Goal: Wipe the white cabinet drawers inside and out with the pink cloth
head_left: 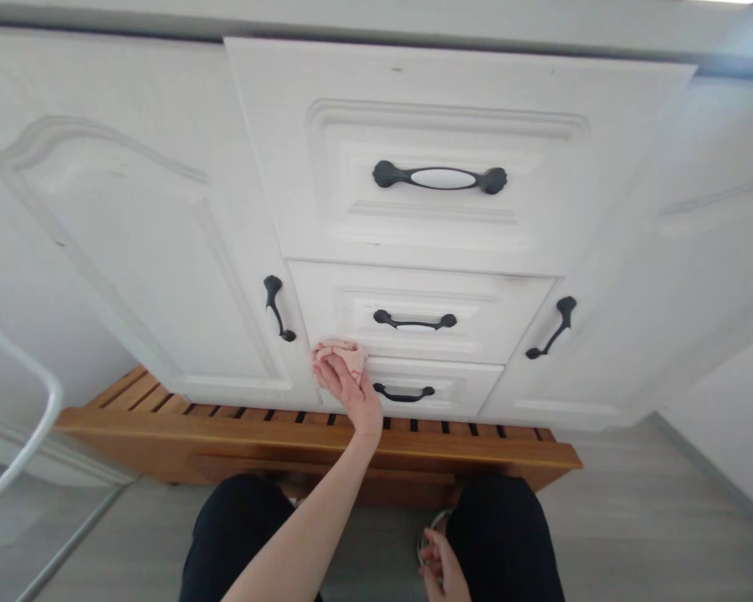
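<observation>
A pink cloth (354,356) — crumpled — lies against the white middle drawer (414,295), at its lower left corner.

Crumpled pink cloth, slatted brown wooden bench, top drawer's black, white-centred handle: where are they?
Pink cloth (352,356), head view: upper folds.
Wooden bench (445,450), head view: front rail.
Drawer handle (443,178), head view: white inlay.

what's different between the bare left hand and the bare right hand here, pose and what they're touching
The bare left hand lies over a crumpled pink cloth at the white panelled drawer fronts; the bare right hand touches neither.
The left hand reaches forward to the cabinet, while the right hand hangs beside the black-clad right knee.
The left forearm shows at length; the right forearm is out of view.
Both hands are ungloved.
</observation>
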Demonstrator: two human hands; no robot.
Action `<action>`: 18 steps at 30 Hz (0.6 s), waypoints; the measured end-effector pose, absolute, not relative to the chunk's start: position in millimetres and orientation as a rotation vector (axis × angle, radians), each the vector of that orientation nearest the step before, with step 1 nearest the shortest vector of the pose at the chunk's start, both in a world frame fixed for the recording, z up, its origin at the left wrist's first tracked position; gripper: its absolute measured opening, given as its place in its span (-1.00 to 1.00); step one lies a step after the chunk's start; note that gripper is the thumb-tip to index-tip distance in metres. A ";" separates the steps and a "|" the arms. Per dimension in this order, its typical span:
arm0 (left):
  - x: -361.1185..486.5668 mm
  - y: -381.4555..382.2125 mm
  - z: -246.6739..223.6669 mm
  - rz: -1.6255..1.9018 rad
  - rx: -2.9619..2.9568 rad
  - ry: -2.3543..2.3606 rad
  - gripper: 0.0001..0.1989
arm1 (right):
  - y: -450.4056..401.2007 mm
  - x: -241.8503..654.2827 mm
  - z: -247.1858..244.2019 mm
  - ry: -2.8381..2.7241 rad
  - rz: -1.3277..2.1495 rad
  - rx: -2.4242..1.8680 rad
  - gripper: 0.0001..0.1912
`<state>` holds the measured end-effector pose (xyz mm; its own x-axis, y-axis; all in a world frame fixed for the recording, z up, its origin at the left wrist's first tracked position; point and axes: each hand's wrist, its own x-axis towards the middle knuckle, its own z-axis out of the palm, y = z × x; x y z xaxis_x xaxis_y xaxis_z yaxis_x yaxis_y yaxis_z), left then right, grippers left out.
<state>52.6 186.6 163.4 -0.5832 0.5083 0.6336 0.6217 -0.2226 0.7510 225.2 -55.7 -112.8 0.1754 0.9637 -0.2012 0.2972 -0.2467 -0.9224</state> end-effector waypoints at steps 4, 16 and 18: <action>84.5 172.3 150.2 -1.651 -1.761 -1.687 -0.34 | -40.8 219.2 -113.6 -1.153 1.153 -1.683 -0.47; 157.4 182.8 183.7 -0.736 -2.202 -0.821 -0.39 | -42.9 194.0 -64.8 -1.180 1.381 -1.735 -0.54; 175.0 188.9 189.2 -0.711 -2.221 -0.714 -0.39 | -43.4 195.4 -60.7 -1.194 1.385 -1.746 -0.55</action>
<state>175.0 188.9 189.2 0.6992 0.2815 0.6572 0.6583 -0.6121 -0.4382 195.4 -43.4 -60.7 0.0492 0.9083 -0.4154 0.2776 -0.4120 -0.8679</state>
